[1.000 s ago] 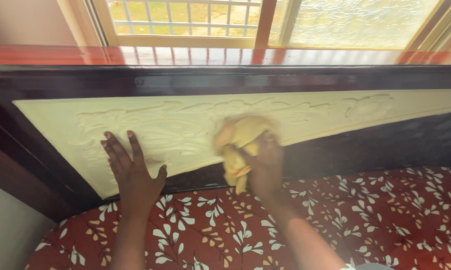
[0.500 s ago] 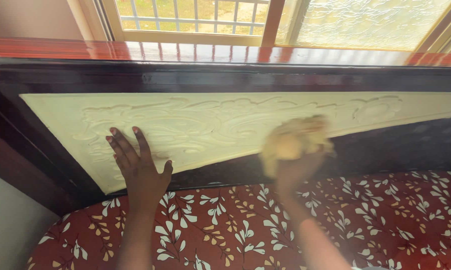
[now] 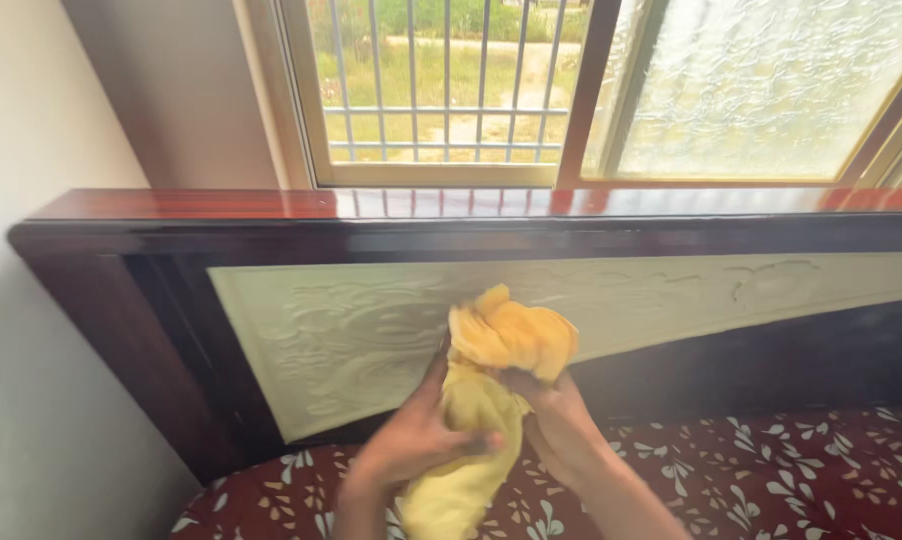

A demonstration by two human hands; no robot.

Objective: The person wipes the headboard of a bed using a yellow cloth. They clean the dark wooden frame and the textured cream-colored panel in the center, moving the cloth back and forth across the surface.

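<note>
Two hands, left hand (image 3: 416, 440) and right hand (image 3: 561, 425), grip one yellow cloth (image 3: 491, 400).

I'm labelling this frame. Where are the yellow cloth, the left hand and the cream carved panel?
yellow cloth (image 3: 511, 335), head view, bunched top.
left hand (image 3: 416, 445), head view, back of hand.
cream carved panel (image 3: 341, 340), head view, embossed left part.
</note>
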